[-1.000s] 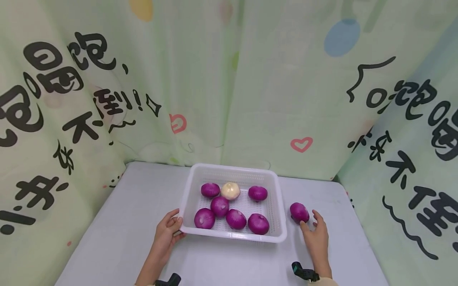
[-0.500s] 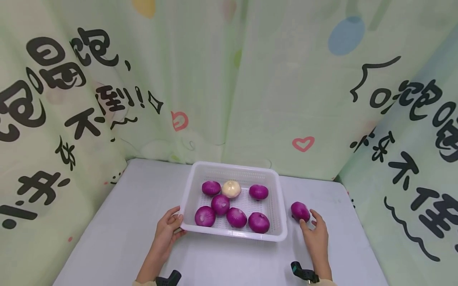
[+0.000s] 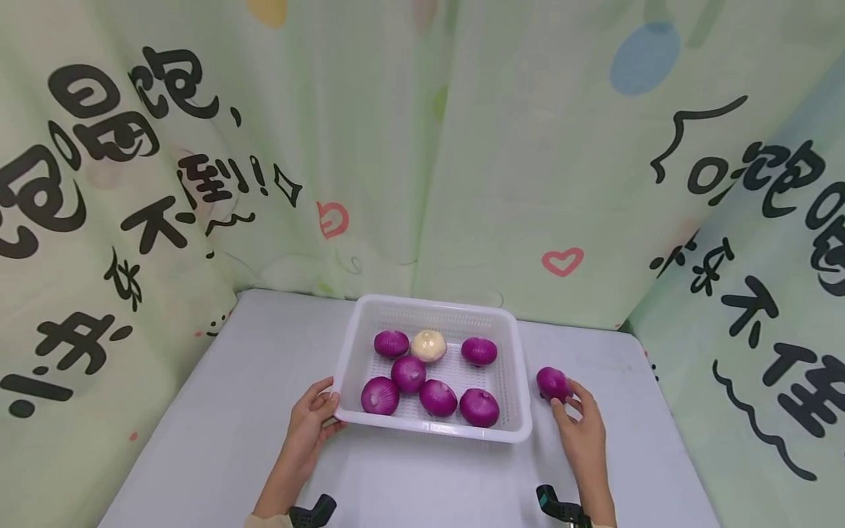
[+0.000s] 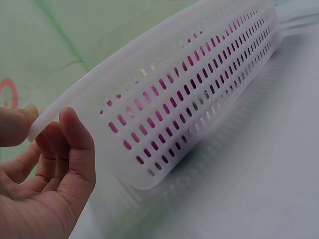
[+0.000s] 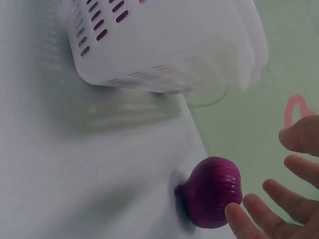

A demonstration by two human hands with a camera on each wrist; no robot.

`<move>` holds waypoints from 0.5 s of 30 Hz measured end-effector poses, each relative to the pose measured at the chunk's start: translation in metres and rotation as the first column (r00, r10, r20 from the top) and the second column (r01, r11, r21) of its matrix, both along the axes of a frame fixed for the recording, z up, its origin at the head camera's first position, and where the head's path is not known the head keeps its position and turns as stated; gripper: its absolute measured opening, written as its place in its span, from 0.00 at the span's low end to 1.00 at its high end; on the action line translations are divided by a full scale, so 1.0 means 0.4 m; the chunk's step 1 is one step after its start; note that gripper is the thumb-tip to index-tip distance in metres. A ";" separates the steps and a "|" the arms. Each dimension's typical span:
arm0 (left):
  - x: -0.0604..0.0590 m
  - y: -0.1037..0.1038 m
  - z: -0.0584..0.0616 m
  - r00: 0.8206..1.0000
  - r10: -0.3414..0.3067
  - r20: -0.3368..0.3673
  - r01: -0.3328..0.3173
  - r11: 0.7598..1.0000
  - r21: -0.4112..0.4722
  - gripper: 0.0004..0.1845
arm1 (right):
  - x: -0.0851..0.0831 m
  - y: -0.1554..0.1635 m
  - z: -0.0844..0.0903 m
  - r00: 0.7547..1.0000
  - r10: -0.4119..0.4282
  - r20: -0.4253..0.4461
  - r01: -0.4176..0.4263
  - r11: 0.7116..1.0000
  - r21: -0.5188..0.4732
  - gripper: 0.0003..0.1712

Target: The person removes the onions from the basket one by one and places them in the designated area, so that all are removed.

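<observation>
A white perforated basket [image 3: 436,434] holds several purple onions [image 3: 408,375] and one pale, peeled-looking onion [image 3: 428,345]. My left hand [image 3: 309,418] pinches the basket's left rim near its front corner; the left wrist view shows the thumb above the rim and the curled fingers underneath. To the right of the basket a single purple onion [image 3: 553,383] lies on the table, its root end against the surface in the right wrist view. Beside that onion is my right hand [image 3: 584,433], fingers spread and loosely bent, with fingertips [image 5: 234,211] right at the onion's side.
The white-topped table [image 3: 436,484] runs back to a pale green curtain [image 3: 488,183] with black lettering, which surrounds it at the back and both sides. A black wrist camera [image 3: 313,512] is strapped on the left wrist, another [image 3: 561,506] on the right.
My right hand has moved slightly up and left, bringing its fingertips closer to the loose onion. The left hand keeps its grip on the basket rim; the head view has shifted a little.
</observation>
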State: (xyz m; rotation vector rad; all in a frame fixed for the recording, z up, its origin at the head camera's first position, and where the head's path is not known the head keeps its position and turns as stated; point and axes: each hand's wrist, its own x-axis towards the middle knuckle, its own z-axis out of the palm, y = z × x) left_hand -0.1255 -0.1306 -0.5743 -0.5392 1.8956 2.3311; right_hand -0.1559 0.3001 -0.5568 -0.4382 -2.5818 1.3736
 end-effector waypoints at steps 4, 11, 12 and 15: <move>0.003 -0.001 0.001 1.000 0.002 -0.002 -0.002 1.000 0.000 0.27 | 0.003 -0.013 0.014 0.998 0.061 -0.031 -0.061 0.998 -0.015 0.31; 0.005 -0.005 0.002 1.000 -0.003 -0.005 0.003 1.000 -0.015 0.27 | 0.005 -0.036 0.038 0.976 0.201 -0.083 -0.202 0.979 0.006 0.31; 0.005 -0.004 0.002 1.000 -0.002 -0.002 0.002 1.000 -0.014 0.27 | 0.006 -0.037 0.042 0.969 0.230 -0.091 -0.229 0.973 0.021 0.31; 0.005 -0.002 0.004 1.000 -0.007 -0.005 0.007 1.000 -0.017 0.27 | 0.006 -0.040 0.047 0.939 0.319 -0.127 -0.308 0.946 0.099 0.30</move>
